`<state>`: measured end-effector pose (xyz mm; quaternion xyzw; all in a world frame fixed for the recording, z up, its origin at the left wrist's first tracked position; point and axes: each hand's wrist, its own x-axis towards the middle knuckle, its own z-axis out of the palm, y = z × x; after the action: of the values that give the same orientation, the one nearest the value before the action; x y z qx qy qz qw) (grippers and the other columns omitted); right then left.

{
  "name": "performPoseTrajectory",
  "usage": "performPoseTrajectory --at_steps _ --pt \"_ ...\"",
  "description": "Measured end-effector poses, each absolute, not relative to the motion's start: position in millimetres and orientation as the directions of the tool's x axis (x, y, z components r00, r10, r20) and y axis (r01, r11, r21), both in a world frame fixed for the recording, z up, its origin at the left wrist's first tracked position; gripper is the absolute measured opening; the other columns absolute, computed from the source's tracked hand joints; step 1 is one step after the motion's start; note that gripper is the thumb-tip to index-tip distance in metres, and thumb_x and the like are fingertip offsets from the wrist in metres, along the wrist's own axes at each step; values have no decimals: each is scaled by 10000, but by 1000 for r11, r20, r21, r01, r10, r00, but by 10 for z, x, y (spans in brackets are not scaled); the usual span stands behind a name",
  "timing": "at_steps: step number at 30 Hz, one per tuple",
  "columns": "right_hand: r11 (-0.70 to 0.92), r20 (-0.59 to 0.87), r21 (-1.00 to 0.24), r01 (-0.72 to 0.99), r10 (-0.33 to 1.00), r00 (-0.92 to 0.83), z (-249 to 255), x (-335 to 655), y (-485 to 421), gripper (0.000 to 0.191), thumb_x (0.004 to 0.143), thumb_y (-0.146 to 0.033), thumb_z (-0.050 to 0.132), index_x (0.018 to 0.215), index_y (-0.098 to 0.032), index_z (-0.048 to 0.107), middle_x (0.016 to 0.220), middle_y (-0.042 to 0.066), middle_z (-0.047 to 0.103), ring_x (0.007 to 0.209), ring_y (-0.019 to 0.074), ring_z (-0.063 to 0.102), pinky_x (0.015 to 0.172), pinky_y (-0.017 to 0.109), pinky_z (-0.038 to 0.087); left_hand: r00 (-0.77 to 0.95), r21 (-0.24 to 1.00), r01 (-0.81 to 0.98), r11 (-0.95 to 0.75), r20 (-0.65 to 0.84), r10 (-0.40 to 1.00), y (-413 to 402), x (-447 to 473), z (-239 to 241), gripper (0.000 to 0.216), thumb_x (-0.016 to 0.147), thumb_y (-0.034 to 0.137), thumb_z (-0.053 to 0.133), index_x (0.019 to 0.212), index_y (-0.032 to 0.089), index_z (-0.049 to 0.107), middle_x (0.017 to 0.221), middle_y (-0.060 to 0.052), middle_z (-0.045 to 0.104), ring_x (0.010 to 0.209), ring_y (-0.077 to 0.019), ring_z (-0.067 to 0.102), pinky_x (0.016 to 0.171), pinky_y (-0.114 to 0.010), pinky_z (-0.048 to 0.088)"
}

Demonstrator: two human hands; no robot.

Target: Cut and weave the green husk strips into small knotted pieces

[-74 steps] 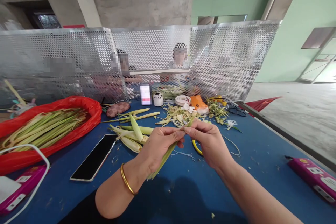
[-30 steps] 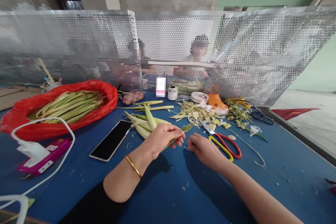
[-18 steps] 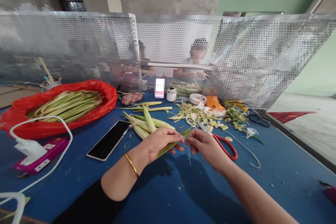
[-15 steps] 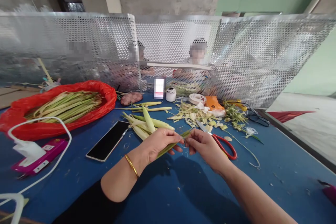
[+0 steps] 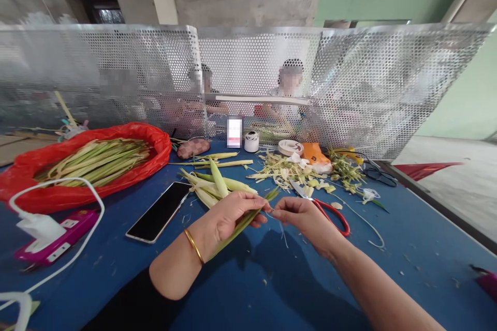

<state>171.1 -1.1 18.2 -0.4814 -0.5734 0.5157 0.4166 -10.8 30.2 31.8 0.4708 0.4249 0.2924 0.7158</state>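
My left hand (image 5: 240, 213) is closed around a bundle of green leaf strips (image 5: 236, 230), whose tips poke out past the fingers. Close beside it, my right hand (image 5: 297, 217) pinches a thin pale thread (image 5: 283, 232) whose loose end dangles over the blue table. The thread seems to reach the bundle, though fingers hide where they meet. Pale green corn husks (image 5: 217, 181) lie just behind my left hand. Red-handled scissors (image 5: 330, 213) rest by my right hand, blades pointing away to the left.
A red plastic bag (image 5: 155, 147) of long leaves stands at left, near a purple power strip (image 5: 79, 225). A phone (image 5: 159, 212) lies flat. Leaf scraps (image 5: 275, 168), a tape roll (image 5: 290, 148) and an orange packet (image 5: 315, 153) sit before a perforated metal screen (image 5: 248, 62); people sit behind it.
My right hand has shifted slightly, and the thread's loose end now hangs below the fingers. The bundle's leaf tips show more beyond my left hand. The view has tilted slightly upward.
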Motion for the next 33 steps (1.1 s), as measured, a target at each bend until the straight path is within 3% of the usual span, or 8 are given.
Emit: performPoseTrajectory --at_steps 8,13,17,22,25,29,31,33 --pt "62 56 -996 64 994 -90 55 1737 71 280 699 -437 719 678 -172 629 686 7 613 695 162 519 694 292 391 612 863 -118 491 -326 721 281 -142 298 199 688 289 767 713 107 691 718 -5 644 538 -89 598 732 -310 533" --pt "57 67 -989 -139 995 -74 83 1712 50 307 736 -454 711 695 -172 597 684 18 637 720 170 592 754 308 442 589 856 -82 511 -372 717 276 -132 339 233 683 312 776 722 112 663 708 -25 652 555 -117 623 562 -247 519" --pt "-15 8 -978 -210 994 -109 140 1686 9 357 739 -480 708 663 -182 527 589 -39 536 538 118 563 608 261 448 504 863 -119 491 -373 779 302 -118 333 210 682 282 772 746 112 666 623 -5 616 526 -108 600 531 -223 502" --pt "18 23 -996 -84 997 -67 152 1696 15 343 773 -479 647 670 -202 473 539 -80 437 373 61 349 409 217 282 417 906 -134 402 -316 852 303 -97 322 215 673 287 771 749 103 689 587 8 587 496 -95 572 556 -225 502" --pt "157 158 -975 158 987 -7 149 1725 9 294 836 -440 573 687 -205 476 520 -78 383 424 79 313 424 220 245 360 955 -70 289 -246 900 276 -67 333 211 682 307 751 734 108 703 596 -2 595 493 -94 559 559 -228 495" --pt "526 595 -624 579 799 -84 182 1777 -69 214 930 -308 461 763 -196 534 634 -12 518 549 115 441 524 228 323 275 995 85 55 -77 958 207 -35 389 175 732 315 682 677 149 689 598 -1 604 523 -106 552 585 -236 486" --pt "613 700 -392 686 682 -210 216 1806 -114 191 948 -249 434 820 -194 565 705 19 582 576 121 492 543 228 333 282 977 205 -57 -3 959 166 -33 431 194 757 326 647 651 166 677 581 4 601 530 -117 554 585 -238 469" --pt "619 716 -274 736 642 -274 258 1834 -146 183 952 -222 428 851 -196 578 718 30 597 579 124 514 542 229 333 335 935 327 -141 25 942 129 -35 470 201 774 318 617 641 179 677 563 6 603 538 -130 565 576 -239 449"
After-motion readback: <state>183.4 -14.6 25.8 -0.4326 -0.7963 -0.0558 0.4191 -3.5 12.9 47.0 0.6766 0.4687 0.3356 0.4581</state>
